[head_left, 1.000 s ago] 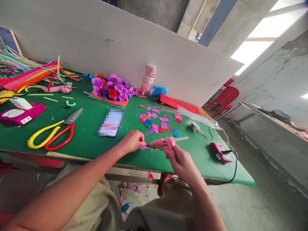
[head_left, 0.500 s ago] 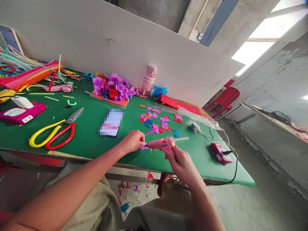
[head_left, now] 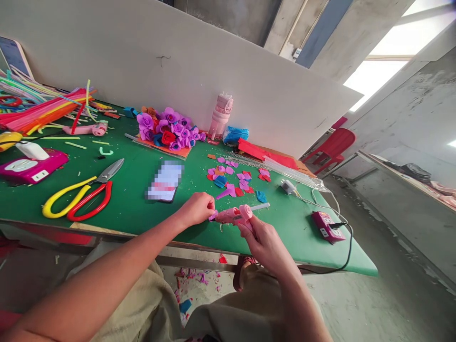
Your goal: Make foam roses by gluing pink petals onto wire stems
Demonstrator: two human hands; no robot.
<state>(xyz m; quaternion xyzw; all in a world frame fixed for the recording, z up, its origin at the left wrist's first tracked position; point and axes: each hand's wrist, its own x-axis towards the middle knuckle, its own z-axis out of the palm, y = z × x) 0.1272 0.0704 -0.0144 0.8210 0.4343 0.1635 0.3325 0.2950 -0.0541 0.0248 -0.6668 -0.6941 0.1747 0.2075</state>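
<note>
My right hand (head_left: 259, 236) is closed round the handle of a pink hot glue gun (head_left: 233, 215), with a clear glue stick (head_left: 260, 206) poking out of its back end. The gun's nozzle points left, close by a small purple paper piece (head_left: 213, 216). That piece is pinched in my left hand (head_left: 199, 208), its fingers pressed together. Just beyond the hands lies a purple paper strip (head_left: 227, 191). Loose red, purple and blue paper petals (head_left: 239, 182) are scattered behind it.
A phone (head_left: 164, 183) and large scissors (head_left: 87, 190) lie to the left. Paper flowers (head_left: 171, 128) are heaped at the back beside a pink bottle (head_left: 220, 118). On the right sit a charger (head_left: 288, 187) and a magenta power socket (head_left: 327, 227) with a cord.
My right hand has shifted the glue gun a little to the left, and the gun has turned slightly. My left hand has stayed nearly in place.
</note>
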